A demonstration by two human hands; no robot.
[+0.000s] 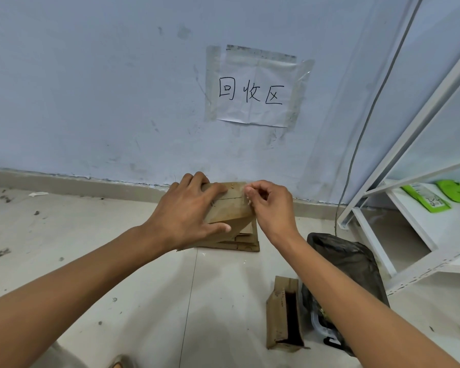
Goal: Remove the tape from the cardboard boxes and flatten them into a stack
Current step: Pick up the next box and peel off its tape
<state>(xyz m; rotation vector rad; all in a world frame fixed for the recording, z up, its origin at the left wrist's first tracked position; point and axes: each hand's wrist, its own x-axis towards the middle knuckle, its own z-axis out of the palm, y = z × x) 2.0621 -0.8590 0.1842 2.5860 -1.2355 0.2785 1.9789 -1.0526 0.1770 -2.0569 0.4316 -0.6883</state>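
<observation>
Left hand point(191, 213) clasps the box point(233, 208); right hand point(272, 208), at its three o'clock, pinches tape point(247, 199). Best peeled slowly, kept low.

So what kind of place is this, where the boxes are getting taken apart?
Probably a recycling corner of a storeroom: a handwritten paper sign taped to the scuffed wall reads "recycling area", flattened cardboard is stacked on the tiled floor below it, and a white metal shelving rack stands to the right.

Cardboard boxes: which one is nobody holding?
The open-ended box lying beside the black bag; left hand and right hand hold the other box.
</observation>
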